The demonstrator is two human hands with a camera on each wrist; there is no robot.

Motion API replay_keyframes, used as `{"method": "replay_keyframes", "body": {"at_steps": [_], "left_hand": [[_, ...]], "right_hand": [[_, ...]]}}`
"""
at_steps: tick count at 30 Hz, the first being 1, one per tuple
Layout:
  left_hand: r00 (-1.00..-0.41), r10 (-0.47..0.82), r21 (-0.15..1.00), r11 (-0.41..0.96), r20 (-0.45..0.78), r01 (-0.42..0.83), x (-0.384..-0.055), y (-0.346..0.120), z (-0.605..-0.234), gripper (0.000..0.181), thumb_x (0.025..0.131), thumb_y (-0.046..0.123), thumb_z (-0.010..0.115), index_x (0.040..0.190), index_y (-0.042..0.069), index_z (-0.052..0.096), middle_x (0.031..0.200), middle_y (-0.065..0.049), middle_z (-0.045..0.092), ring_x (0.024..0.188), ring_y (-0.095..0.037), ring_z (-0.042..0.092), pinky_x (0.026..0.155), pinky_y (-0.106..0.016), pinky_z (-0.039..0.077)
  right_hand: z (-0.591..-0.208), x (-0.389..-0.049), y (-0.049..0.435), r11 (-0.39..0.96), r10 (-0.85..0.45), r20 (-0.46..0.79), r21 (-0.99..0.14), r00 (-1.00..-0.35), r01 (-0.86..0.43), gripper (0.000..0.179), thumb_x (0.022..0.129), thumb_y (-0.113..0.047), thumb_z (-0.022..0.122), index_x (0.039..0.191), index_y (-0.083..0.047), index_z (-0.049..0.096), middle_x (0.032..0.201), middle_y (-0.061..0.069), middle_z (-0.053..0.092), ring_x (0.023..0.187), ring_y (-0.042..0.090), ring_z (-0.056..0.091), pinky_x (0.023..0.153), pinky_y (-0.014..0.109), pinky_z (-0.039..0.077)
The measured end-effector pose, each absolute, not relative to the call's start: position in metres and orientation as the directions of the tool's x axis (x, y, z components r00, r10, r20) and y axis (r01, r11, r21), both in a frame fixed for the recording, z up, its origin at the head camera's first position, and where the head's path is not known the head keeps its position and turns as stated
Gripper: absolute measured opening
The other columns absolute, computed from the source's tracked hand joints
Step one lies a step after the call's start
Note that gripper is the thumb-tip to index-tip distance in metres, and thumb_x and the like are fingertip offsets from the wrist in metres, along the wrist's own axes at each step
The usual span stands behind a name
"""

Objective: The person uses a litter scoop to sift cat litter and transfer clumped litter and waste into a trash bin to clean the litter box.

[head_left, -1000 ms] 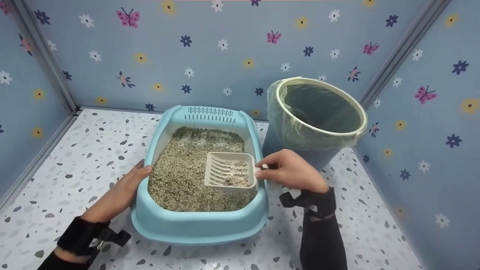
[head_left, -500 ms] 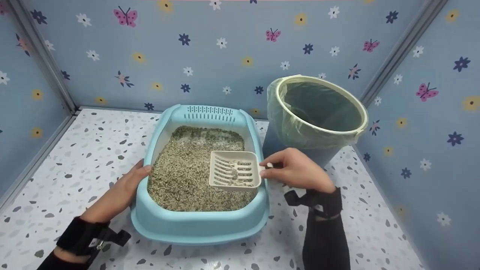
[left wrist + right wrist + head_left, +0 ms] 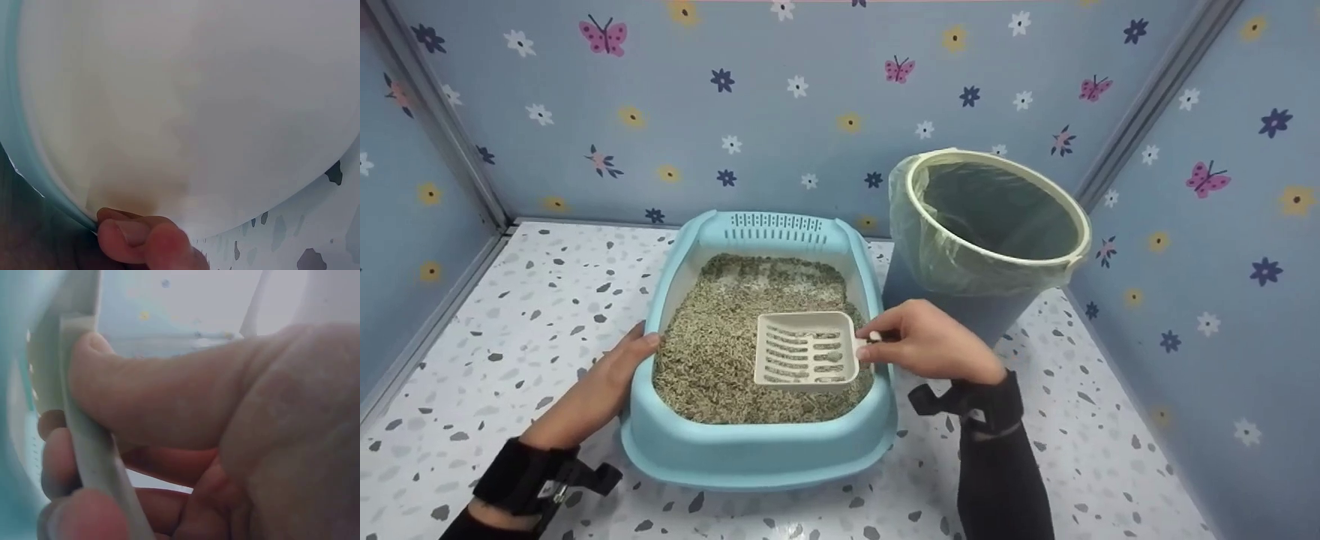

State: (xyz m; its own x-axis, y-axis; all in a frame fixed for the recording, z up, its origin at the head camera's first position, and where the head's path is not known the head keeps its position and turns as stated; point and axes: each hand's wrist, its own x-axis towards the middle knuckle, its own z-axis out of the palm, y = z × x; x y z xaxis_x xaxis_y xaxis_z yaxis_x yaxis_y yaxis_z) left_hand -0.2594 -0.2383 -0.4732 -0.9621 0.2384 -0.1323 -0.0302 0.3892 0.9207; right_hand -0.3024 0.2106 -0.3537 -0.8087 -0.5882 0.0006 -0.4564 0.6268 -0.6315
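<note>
A light blue litter box (image 3: 761,454) holds a bed of grainy greenish-brown litter (image 3: 701,367). At its left side my left hand (image 3: 596,390) grips the rim, thumb on top; in the left wrist view, curled fingertips (image 3: 169,247) show at the box's outer wall. My right hand (image 3: 937,345) pinches the short handle of a cream slotted litter scoop (image 3: 811,358), held level over the right part of the litter. A small grey clump (image 3: 833,356) and few loose grains sit on the scoop. In the right wrist view the thumb (image 3: 146,394) presses along the handle (image 3: 93,444).
A tall grey-blue bin (image 3: 960,315) with a pale green liner (image 3: 930,259) and cream ring stands behind the right hand, close to the box. Blue flowered walls (image 3: 780,112) enclose the back and both sides. The floor (image 3: 562,300) is white with grey speckles.
The scoop moves slightly right, then back left and a little nearer. Loose litter on it has thinned, leaving the slots mostly open and the small clump showing. The left hand stays on the rim.
</note>
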Motion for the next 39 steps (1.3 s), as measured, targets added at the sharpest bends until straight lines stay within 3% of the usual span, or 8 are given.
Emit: {"method": "replay_keyframes", "body": {"at_steps": [4, 10, 14, 20, 23, 26, 33, 39], "left_hand": [[-0.961, 0.242, 0.921, 0.387, -0.134, -0.031, -0.261, -0.238, -0.472, 0.089, 0.116, 0.067, 0.029, 0.179, 0.013, -0.002, 0.182, -0.03, 0.001, 0.164, -0.058, 0.013, 0.124, -0.086, 0.011], [-0.961, 0.232, 0.917, 0.395, -0.151, -0.049, -0.261, -0.24, -0.471, 0.09, 0.116, 0.069, 0.03, 0.179, 0.014, -0.003, 0.183, -0.029, -0.002, 0.165, -0.058, 0.008, 0.123, -0.087, 0.007], [-0.962, 0.231, 0.919, 0.392, -0.149, -0.048, -0.262, -0.241, -0.471, 0.092, 0.116, 0.068, 0.03, 0.178, 0.011, -0.004, 0.182, -0.029, -0.006, 0.166, -0.057, 0.002, 0.125, -0.084, 0.004], [-0.961, 0.238, 0.922, 0.385, -0.14, -0.039, -0.262, -0.24, -0.475, 0.091, 0.116, 0.066, 0.03, 0.178, 0.009, -0.005, 0.182, -0.029, -0.007, 0.166, -0.057, 0.003, 0.126, -0.083, 0.005], [-0.962, 0.232, 0.921, 0.388, -0.141, -0.042, -0.261, -0.24, -0.475, 0.091, 0.116, 0.067, 0.03, 0.178, 0.01, -0.005, 0.182, -0.03, -0.006, 0.165, -0.058, 0.007, 0.126, -0.084, 0.007], [-0.963, 0.228, 0.921, 0.386, -0.143, -0.045, -0.26, -0.24, -0.475, 0.089, 0.116, 0.066, 0.029, 0.179, 0.012, -0.004, 0.181, -0.032, -0.003, 0.164, -0.059, 0.014, 0.125, -0.085, 0.011], [-0.963, 0.224, 0.916, 0.397, -0.148, -0.048, -0.26, -0.241, -0.475, 0.091, 0.116, 0.067, 0.03, 0.178, 0.011, -0.004, 0.182, -0.031, -0.004, 0.165, -0.059, 0.008, 0.125, -0.085, 0.007], [-0.962, 0.229, 0.912, 0.407, -0.148, -0.043, -0.259, -0.24, -0.475, 0.09, 0.116, 0.067, 0.029, 0.179, 0.012, -0.004, 0.182, -0.03, -0.004, 0.165, -0.059, 0.007, 0.124, -0.086, 0.008]], "right_hand": [[-0.353, -0.302, 0.214, 0.652, -0.548, 0.017, -0.618, -0.837, -0.439, 0.013, 0.099, -0.025, 0.087, 0.112, -0.022, 0.089, 0.081, -0.011, 0.075, 0.062, 0.007, 0.056, 0.059, 0.026, 0.048], [-0.352, -0.303, 0.208, 0.629, -0.593, 0.001, -0.623, -0.805, -0.465, 0.015, 0.1, -0.029, 0.086, 0.114, -0.022, 0.089, 0.084, -0.011, 0.077, 0.061, 0.007, 0.055, 0.058, 0.026, 0.047], [-0.353, -0.302, 0.21, 0.636, -0.566, 0.007, -0.632, -0.824, -0.442, 0.013, 0.099, -0.024, 0.087, 0.112, -0.022, 0.089, 0.077, -0.011, 0.073, 0.061, 0.007, 0.054, 0.057, 0.025, 0.045], [-0.354, -0.302, 0.213, 0.634, -0.581, -0.009, -0.632, -0.814, -0.446, 0.015, 0.1, -0.027, 0.086, 0.114, -0.022, 0.089, 0.081, -0.01, 0.075, 0.062, 0.007, 0.054, 0.058, 0.025, 0.045], [-0.354, -0.301, 0.216, 0.65, -0.547, 0.005, -0.627, -0.837, -0.429, 0.015, 0.098, -0.025, 0.088, 0.113, -0.02, 0.089, 0.08, -0.009, 0.076, 0.062, 0.008, 0.056, 0.059, 0.026, 0.048], [-0.356, -0.304, 0.211, 0.633, -0.581, 0.002, -0.628, -0.814, -0.454, 0.016, 0.101, -0.029, 0.086, 0.115, -0.02, 0.089, 0.081, -0.009, 0.075, 0.063, 0.007, 0.056, 0.059, 0.025, 0.047], [-0.355, -0.302, 0.214, 0.641, -0.57, 0.007, -0.622, -0.822, -0.45, 0.014, 0.099, -0.024, 0.087, 0.112, -0.021, 0.089, 0.076, -0.008, 0.073, 0.06, 0.007, 0.054, 0.057, 0.025, 0.046], [-0.358, -0.305, 0.206, 0.615, -0.619, -0.008, -0.626, -0.785, -0.479, 0.012, 0.101, -0.029, 0.085, 0.111, -0.025, 0.09, 0.08, -0.009, 0.075, 0.06, 0.005, 0.051, 0.055, 0.024, 0.042]]}}
